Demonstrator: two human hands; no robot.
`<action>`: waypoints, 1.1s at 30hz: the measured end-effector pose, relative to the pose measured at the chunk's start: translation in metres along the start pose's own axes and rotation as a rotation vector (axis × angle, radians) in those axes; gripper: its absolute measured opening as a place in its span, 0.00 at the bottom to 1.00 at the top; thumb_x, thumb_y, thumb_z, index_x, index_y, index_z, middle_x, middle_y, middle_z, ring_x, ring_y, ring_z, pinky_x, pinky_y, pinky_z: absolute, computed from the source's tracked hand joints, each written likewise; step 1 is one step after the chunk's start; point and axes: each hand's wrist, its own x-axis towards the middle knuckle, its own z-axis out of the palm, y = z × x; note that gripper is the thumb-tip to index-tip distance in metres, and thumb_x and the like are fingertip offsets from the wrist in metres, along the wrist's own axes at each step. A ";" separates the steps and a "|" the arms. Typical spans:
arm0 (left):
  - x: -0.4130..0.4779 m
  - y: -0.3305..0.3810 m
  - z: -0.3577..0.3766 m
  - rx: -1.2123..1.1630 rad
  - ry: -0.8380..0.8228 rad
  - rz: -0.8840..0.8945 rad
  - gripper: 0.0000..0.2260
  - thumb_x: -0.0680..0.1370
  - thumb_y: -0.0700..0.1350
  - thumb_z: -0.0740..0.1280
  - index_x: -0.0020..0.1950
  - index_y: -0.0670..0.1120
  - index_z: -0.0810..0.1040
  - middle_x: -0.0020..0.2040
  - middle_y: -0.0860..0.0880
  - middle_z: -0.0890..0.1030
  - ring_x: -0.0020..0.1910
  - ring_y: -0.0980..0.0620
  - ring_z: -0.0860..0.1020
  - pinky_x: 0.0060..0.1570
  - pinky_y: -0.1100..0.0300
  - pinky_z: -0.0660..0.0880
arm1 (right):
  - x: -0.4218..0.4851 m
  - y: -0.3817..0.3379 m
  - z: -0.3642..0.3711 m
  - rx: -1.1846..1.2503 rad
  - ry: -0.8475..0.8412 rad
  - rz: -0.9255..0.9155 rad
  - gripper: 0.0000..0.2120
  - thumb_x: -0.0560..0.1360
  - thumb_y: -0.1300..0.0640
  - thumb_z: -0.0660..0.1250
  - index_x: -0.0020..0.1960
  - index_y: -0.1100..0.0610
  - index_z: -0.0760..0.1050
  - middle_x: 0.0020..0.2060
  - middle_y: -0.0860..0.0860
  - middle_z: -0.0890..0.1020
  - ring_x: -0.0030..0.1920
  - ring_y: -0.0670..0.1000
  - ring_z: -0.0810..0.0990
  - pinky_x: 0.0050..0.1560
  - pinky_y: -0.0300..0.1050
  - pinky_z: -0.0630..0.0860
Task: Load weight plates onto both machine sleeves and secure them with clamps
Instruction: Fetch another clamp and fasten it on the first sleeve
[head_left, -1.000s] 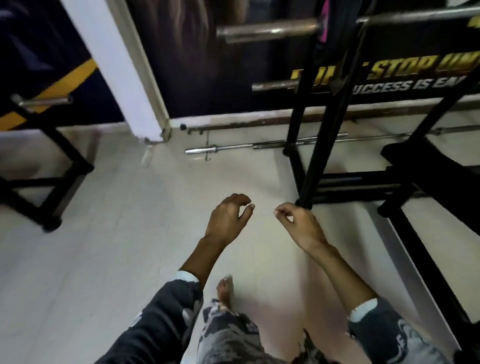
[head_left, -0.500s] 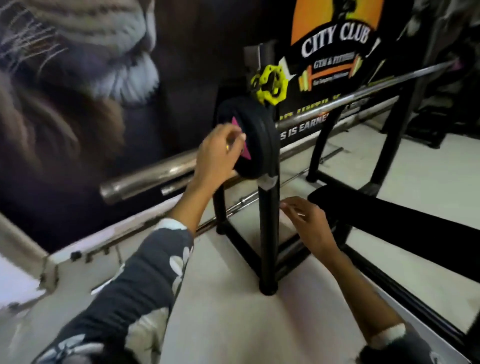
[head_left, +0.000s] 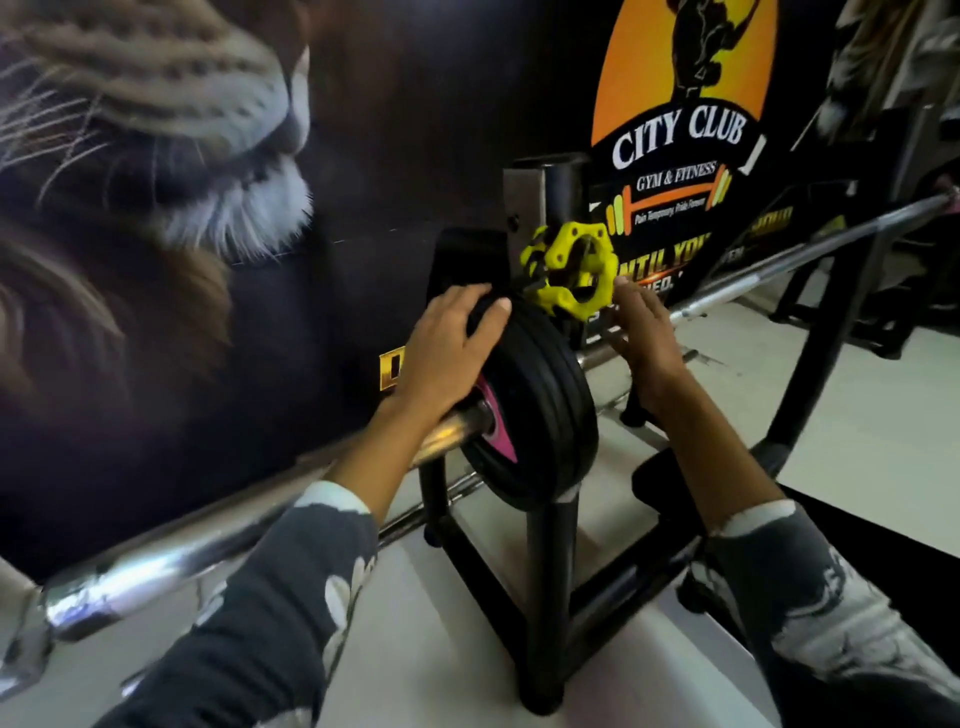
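Black weight plates (head_left: 540, 410) with a pink centre sit together on the chrome bar sleeve (head_left: 171, 556), which runs from the lower left toward the rack. My left hand (head_left: 447, 348) lies flat over the top outer rim of the plates, fingers spread. My right hand (head_left: 644, 338) is on the far side of the plates, fingers extended up beside a yellow clamp (head_left: 569, 270) that hangs just above and behind them. Whether my right fingertips touch the clamp I cannot tell.
A black rack upright (head_left: 545, 597) and its floor frame stand under the plates. The bar shaft (head_left: 810, 254) continues right. A black bench pad (head_left: 857, 530) lies at the right. A dark wall banner with a gym logo (head_left: 680, 135) is behind.
The view moved closer to the plates. My left hand slid from the plates' pink face up onto their top rim. My right hand rose from near the rack base to beside the yellow clamp.
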 end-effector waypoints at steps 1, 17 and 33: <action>-0.002 0.002 0.000 0.003 0.002 0.008 0.23 0.77 0.59 0.54 0.65 0.46 0.73 0.61 0.48 0.76 0.62 0.49 0.72 0.61 0.54 0.68 | 0.011 -0.002 0.003 0.051 -0.053 0.035 0.15 0.79 0.49 0.57 0.57 0.57 0.75 0.51 0.51 0.81 0.53 0.50 0.78 0.58 0.49 0.73; -0.014 0.010 -0.010 -0.113 -0.006 0.023 0.20 0.79 0.55 0.59 0.66 0.46 0.73 0.65 0.48 0.74 0.66 0.52 0.69 0.65 0.58 0.65 | -0.018 -0.033 -0.003 0.581 -0.002 -0.152 0.15 0.78 0.49 0.58 0.50 0.56 0.81 0.41 0.50 0.83 0.47 0.50 0.82 0.56 0.51 0.79; -0.188 0.048 -0.004 -1.275 -0.857 -0.225 0.10 0.71 0.39 0.71 0.51 0.47 0.79 0.48 0.49 0.82 0.49 0.53 0.81 0.46 0.61 0.79 | -0.282 0.034 0.052 0.309 0.581 -0.170 0.20 0.78 0.44 0.52 0.47 0.48 0.81 0.41 0.45 0.84 0.44 0.46 0.82 0.42 0.40 0.78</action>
